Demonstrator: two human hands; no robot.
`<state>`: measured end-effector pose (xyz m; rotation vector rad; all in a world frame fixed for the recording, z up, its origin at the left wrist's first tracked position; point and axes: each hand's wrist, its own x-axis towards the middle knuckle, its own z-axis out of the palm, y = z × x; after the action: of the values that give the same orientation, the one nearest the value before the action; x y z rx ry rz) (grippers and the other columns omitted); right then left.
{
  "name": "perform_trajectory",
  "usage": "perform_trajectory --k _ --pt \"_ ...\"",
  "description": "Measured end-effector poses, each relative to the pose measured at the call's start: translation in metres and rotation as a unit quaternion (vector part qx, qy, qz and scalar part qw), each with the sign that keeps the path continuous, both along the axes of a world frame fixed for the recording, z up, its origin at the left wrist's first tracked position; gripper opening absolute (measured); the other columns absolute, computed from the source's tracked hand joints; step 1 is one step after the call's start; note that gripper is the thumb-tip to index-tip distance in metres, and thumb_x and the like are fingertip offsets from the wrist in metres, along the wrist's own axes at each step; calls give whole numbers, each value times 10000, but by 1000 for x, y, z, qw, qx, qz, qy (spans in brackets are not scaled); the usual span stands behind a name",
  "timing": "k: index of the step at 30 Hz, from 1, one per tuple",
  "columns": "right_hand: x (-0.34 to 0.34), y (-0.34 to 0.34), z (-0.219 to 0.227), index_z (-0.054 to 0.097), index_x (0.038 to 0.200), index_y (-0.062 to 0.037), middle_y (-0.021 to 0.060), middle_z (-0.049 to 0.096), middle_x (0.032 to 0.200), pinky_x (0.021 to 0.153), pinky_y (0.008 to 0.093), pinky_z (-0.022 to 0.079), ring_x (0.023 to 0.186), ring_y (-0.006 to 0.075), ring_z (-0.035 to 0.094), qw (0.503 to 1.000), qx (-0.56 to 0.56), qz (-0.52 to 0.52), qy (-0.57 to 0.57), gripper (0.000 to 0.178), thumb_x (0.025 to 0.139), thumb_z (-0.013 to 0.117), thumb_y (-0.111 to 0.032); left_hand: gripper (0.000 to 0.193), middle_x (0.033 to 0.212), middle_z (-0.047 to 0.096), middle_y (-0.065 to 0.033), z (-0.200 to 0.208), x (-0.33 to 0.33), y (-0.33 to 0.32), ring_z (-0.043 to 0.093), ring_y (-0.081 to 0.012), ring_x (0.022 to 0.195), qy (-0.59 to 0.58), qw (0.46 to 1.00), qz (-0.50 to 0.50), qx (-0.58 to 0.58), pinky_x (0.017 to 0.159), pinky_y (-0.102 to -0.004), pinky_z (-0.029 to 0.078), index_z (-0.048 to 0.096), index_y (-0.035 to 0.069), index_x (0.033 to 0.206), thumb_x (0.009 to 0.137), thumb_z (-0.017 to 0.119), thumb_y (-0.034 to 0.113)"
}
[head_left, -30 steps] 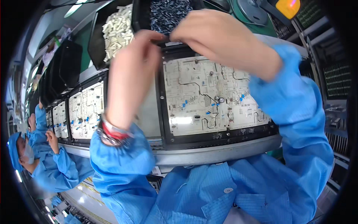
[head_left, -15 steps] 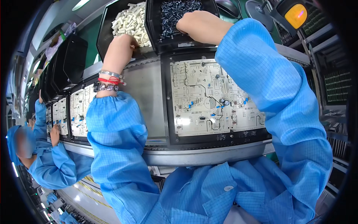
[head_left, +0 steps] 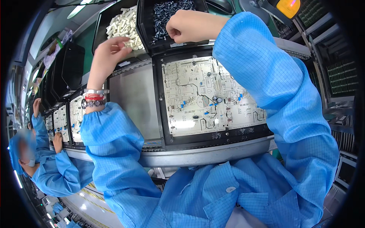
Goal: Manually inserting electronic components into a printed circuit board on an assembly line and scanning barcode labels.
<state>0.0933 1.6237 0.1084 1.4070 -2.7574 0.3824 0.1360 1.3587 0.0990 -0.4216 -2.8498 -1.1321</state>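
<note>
My left hand (head_left: 107, 54) is at the near edge of a black bin heaped with cream-white connectors (head_left: 123, 24). Its thumb and fingers close around a cream-white piece at their tips, which looks like one of the connectors. Over the near part of the second black bin, filled with small dark blue-black components (head_left: 165, 17), hangs my right hand (head_left: 188, 27). Its fingers are curled together, and whatever they hold is hidden. Below my right hand lies a pale circuit board (head_left: 186, 114) in a black frame (head_left: 159, 102), dotted with blue parts and round capacitors.
A bare metal plate (head_left: 138, 98) lies left of the framed board. A metal rail (head_left: 205, 155) runs along the near edge. Further left, a co-worker in blue (head_left: 53, 171) handles other boards. A yellow-orange device (head_left: 288, 8) stands at the far right.
Both hands have drawn back from the heaps in the bins, the left one toward me and leftward. My view has shifted slightly, so the boards and bins appear further left.
</note>
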Motion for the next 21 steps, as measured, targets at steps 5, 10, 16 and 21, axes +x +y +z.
perform_trajectory --k 5,10,16,21 --pt "8 11 -3 614 780 -13 112 610 685 604 358 483 643 258 610 1000 -28 10 1 72 735 589 -64 223 986 636 -60 24 40 43 619 -128 870 25 969 28 243 783 -212 477 645 -25 1025 819 665 58" --pt "3 12 -15 648 812 -14 173 644 812 678 429 521 797 350 642 984 -40 32 173 122 699 601 -15 180 1021 639 -95 28 67 84 629 -178 927 -59 936 -37 344 861 -260 478 649 -41 1003 837 630 25" --pt "48 62 14 643 883 2 73 641 722 606 255 482 655 118 596 997 -44 32 62 121 770 608 -26 204 1047 616 -102 29 101 122 614 -185 979 -139 913 -67 378 892 -258 454 639 -49 1028 832 583 -36" --pt "116 144 -33 636 858 -25 101 617 823 689 337 501 758 266 614 977 -176 27 -120 89 771 625 -12 237 1139 571 -114 8 109 148 589 -236 1027 -182 907 -123 360 946 -321 428 627 -38 1065 838 566 -10"
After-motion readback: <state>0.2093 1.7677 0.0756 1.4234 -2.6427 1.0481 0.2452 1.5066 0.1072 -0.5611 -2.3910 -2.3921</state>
